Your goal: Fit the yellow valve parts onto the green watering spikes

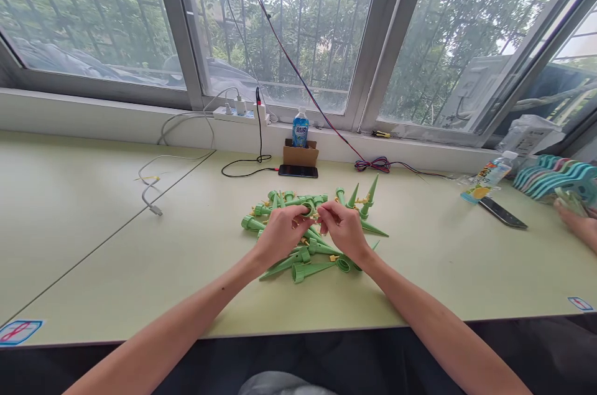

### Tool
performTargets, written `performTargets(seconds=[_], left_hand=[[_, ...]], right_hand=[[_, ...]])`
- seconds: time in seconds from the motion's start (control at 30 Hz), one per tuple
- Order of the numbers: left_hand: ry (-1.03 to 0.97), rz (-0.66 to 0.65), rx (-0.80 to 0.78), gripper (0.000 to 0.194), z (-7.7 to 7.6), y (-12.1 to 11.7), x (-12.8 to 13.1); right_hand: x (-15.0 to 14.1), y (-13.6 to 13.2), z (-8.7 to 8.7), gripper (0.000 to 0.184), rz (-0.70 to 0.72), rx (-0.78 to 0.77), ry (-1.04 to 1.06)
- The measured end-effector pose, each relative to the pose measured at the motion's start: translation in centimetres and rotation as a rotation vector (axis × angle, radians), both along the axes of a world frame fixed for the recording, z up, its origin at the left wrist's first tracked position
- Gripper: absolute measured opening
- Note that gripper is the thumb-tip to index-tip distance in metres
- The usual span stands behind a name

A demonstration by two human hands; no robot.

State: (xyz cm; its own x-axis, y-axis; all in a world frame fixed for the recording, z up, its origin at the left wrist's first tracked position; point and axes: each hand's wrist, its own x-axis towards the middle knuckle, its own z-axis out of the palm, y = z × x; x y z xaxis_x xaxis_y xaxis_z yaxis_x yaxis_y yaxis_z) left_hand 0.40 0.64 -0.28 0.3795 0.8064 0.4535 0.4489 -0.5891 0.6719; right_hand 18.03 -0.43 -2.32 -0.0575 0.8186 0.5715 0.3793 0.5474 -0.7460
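My left hand (285, 228) is closed round a green plant watering spike (308, 207), its round open end facing up. Close beside it, my right hand (342, 227) pinches a small yellow valve (315, 216) near that spike; whether the two parts touch is hard to see. Beneath and around both hands lies a loose pile of green watering spikes (311, 269), some with yellow valves on them. One spike (370, 197) points upward at the right of the pile. My fingers hide part of the held pieces.
Behind the pile are a phone (298, 171) on a cable, a cardboard box (301, 155) and a blue bottle (301, 127). At right stand a drink bottle (487, 178), another phone (504, 213) and teal hangers (555, 177), near another person's hand (578, 221). A white cable (152, 199) lies left.
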Motion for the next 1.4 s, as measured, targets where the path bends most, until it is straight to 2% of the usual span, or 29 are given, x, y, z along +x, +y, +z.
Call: performTargets(seconds=[0.13,0.33,1.0,1.4], left_hand=[[0.025,0.028,0.043,0.024,-0.08,0.09,-0.19],[0.042,0.038,0.019,0.033,-0.07,0.08,-0.23],[-0.015,0.01,-0.041,0.031,0.31,-0.32,-0.16],[-0.008,0.009,-0.007,0.032,0.14,-0.2,0.0]], right_hand=[[0.01,0.03,-0.02,0.025,0.01,-0.001,0.005],[-0.05,-0.09,0.02,0.026,0.024,-0.013,-0.004],[-0.03,0.0,0.17,0.028,0.092,-0.048,0.007],[-0.04,-0.27,0.21,0.027,0.08,-0.029,-0.015]])
